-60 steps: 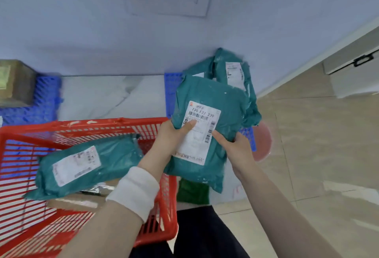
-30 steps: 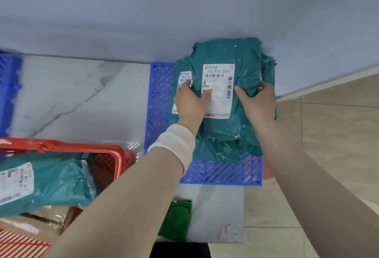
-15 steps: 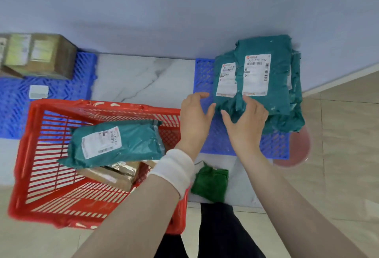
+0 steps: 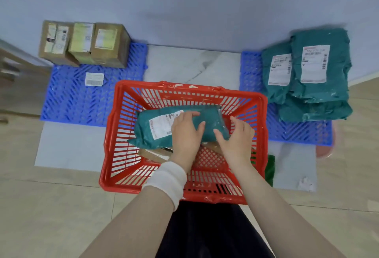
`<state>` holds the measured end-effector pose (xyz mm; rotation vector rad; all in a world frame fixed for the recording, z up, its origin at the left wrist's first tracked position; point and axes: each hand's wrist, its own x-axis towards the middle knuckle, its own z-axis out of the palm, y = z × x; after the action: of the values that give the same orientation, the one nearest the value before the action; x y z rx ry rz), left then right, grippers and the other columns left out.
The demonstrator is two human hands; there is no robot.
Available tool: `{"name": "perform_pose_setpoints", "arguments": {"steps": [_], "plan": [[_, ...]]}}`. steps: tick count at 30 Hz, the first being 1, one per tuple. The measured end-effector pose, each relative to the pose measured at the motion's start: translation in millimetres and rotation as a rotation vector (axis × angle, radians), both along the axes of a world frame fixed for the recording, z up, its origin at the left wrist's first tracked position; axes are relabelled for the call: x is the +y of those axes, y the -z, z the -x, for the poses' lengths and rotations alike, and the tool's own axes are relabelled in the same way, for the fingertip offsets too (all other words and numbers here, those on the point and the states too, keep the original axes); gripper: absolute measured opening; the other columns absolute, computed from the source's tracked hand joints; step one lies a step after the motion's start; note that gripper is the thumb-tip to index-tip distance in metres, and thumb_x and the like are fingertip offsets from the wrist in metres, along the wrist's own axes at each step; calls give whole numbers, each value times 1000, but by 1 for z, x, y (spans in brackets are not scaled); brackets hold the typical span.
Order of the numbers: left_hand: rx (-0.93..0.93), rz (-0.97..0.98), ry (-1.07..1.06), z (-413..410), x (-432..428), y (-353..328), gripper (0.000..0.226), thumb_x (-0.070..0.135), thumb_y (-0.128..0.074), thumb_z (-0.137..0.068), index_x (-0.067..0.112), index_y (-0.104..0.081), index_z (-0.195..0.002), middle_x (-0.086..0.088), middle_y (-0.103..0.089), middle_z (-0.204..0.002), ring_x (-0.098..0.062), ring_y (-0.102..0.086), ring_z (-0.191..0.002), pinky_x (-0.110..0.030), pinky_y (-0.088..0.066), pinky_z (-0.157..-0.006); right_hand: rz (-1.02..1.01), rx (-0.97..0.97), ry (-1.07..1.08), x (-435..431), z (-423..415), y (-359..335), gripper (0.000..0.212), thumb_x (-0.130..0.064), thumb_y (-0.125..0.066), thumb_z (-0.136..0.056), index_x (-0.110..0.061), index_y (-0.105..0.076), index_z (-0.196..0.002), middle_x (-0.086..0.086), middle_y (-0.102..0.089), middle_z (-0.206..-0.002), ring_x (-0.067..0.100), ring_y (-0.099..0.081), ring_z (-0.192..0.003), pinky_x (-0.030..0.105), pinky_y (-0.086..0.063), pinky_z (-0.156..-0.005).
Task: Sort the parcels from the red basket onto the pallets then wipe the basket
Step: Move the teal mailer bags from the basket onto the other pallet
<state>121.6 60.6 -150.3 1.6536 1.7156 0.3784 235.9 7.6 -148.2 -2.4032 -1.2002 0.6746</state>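
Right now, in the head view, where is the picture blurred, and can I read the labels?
Head view: motion blur smears both side edges; the labels on the teal parcel in the red basket and the stacked teal parcels are unreadable; the wide lens bends the floor line.

The red basket [image 4: 184, 85] sits on the floor between two blue pallets. Inside it, a teal mailer bag [image 4: 143, 134] with a white label lies across a flat brown parcel [image 4: 153, 154]. My left hand [image 4: 184, 134] rests on the bag and my right hand [image 4: 238, 141] is at its right end. The left pallet [image 4: 71, 102] bears three cardboard boxes [image 4: 84, 43] and a small white packet [image 4: 94, 79]. The right pallet [image 4: 297, 132] bears stacked teal bags [image 4: 320, 93].
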Motion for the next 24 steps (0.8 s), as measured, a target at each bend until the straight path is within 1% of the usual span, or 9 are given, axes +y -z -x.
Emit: {"name": "perform_pose_setpoints", "arguments": {"steps": [3,6,8,11,14,17,19,21,24], "plan": [[98,82,-73,24,-2,18,36,29,-63,-84,16,-54,-116,-8,-54,-122,-25,-44,-117,-36,-34,-100,118,75,-10,0,8,21,64,-38,-67,-79,-5,-46,-129,14,-50,-129,29,-39,-123,34,-23,-105],[119,141,-261,46,-4,36,45,29,-67,-81,16,-51,-120,-9,-49,-128,-25,-41,-121,-38,-35,-102,195,146,-23,2,6,42,72,-45,-66,-78,-8,-42,-134,14,-48,-133,29,-37,-126,37,-24,-108],[182,183,-334,61,-1,53,56,33,-68,-79,15,-45,-127,-11,-44,-134,-27,-36,-127,-43,-36,-104,239,169,13,9,2,58,79,-49,-67,-76,-7,-39,-136,15,-46,-136,30,-34,-129,40,-23,-110],[264,291,-438,83,7,74,80,46,-68,-75,10,-32,-137,-16,-31,-145,-31,-25,-135,-46,-28,-108,331,150,57,23,-4,83,94,-58,-66,-71,-3,-33,-138,19,-40,-141,33,-31,-134,44,-21,-113],[283,361,-456,97,17,97,92,54,-65,-74,8,-23,-141,-19,-27,-147,-33,-23,-136,-46,-23,-111,403,184,88,41,-8,109,97,-65,-66,-66,-4,-36,-135,17,-44,-139,33,-38,-130,45,-28,-111],[281,398,-443,104,23,117,94,58,-64,-72,10,-21,-141,-18,-29,-145,-34,-25,-134,-50,-26,-110,346,367,214,53,-8,130,87,-58,-74,-61,-10,-47,-128,9,-56,-129,28,-53,-119,44,-43,-100],[236,403,-488,106,29,124,96,59,-68,-68,12,-24,-140,-15,-34,-142,-33,-30,-132,-51,-30,-108,280,506,332,56,-7,135,81,-50,-79,-60,-11,-50,-125,5,-60,-124,24,-59,-111,38,-50,-93],[115,438,-568,110,32,126,90,56,-72,-64,12,-34,-133,-11,-47,-135,-30,-43,-126,-47,-39,-104,206,644,403,54,-4,130,73,-39,-82,-62,-11,-53,-122,2,-63,-117,19,-62,-103,28,-54,-80],[-78,550,-627,116,31,112,69,50,-74,-67,11,-49,-117,-8,-61,-120,-28,-58,-110,-35,-51,-86,129,749,429,42,0,107,64,-28,-83,-65,-10,-55,-119,-1,-65,-106,15,-65,-94,18,-54,-63]]}}
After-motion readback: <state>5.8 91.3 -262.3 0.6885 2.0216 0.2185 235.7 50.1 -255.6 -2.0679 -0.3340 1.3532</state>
